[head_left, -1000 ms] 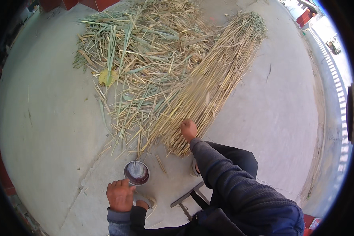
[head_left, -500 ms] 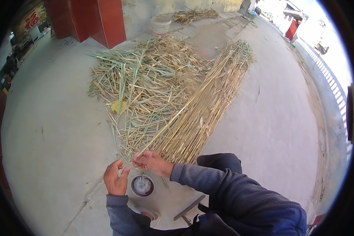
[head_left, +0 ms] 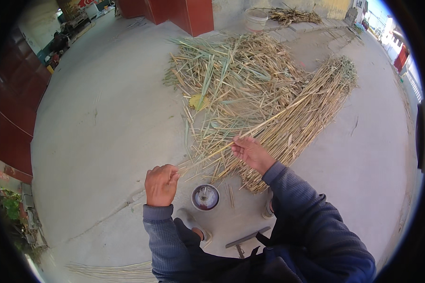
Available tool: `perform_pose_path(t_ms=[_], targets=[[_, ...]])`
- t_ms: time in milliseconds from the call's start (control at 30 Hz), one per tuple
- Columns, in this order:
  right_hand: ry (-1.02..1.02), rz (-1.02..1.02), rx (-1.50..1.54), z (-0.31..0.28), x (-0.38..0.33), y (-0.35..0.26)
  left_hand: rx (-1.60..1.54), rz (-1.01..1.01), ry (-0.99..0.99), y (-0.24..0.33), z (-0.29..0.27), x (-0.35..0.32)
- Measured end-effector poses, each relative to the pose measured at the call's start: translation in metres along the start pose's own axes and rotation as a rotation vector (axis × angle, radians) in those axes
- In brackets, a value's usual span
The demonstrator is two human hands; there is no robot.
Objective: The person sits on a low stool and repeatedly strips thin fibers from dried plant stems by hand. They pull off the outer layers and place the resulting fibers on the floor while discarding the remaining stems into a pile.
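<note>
A long pale yellow reed stalk (head_left: 211, 154) runs slantwise between my hands. My right hand (head_left: 251, 153) is closed on it, thumb and fingers pinching it at about mid-length. Beyond that hand the stalk continues over a bundle of long dry reeds (head_left: 307, 113) lying lengthwise to the right. My left hand (head_left: 161, 185) is closed with its back up, at the stalk's near end; its fingertips are partly hidden. Just below the stalk, a round metal container (head_left: 206, 197) with a dark rim and something whitish inside stands on the ground between my feet.
A loose heap of leaves and husks (head_left: 241, 70) spreads ahead, with a yellow leaf (head_left: 199, 102) at its edge. Behind it stands a white bucket (head_left: 256, 21). A dark bar-shaped object (head_left: 248, 237) lies near my legs. More thin stalks (head_left: 113, 272) lie at lower left.
My hands have drawn apart; the right has moved up along the stalk, away from the left. The view has swung left, so the heap and bundle appear farther right.
</note>
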State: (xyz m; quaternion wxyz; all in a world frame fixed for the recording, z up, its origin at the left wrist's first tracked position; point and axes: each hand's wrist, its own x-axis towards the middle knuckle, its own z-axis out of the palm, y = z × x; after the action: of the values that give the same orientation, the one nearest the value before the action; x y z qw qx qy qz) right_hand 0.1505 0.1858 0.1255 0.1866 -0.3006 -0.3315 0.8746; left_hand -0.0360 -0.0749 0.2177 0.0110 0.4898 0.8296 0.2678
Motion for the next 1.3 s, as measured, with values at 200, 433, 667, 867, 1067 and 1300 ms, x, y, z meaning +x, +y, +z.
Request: perform_pose_path(t_ms=[200, 433, 667, 867, 1067, 1300], targets=[[-0.037, 0.062, -0.075, 0.013, 0.008, 0.025, 0.253, 0.171, 0.042, 0.021, 0.035, 0.01], [0.018, 0.095, -0.124, 0.02, 0.005, 0.002, 0.197, 0.23, 0.211, 0.034, 0.047, 0.024], [0.109, 0.112, -0.105, 0.005, 0.017, 0.008, -0.147, -0.087, 0.526, 0.032, 0.021, 0.027], [0.114, 0.116, -0.178, 0.006, 0.021, 0.025, 0.103, -0.293, 0.678, 0.005, -0.012, 0.039], [-0.004, 0.157, -0.193, 0.029, 0.017, 0.05, 0.169, 0.144, 0.207, 0.03, 0.057, 0.045], [-0.017, 0.09, -0.036, 0.022, 0.025, 0.036, -0.007, 0.078, -0.031, 0.008, 0.051, 0.04]])
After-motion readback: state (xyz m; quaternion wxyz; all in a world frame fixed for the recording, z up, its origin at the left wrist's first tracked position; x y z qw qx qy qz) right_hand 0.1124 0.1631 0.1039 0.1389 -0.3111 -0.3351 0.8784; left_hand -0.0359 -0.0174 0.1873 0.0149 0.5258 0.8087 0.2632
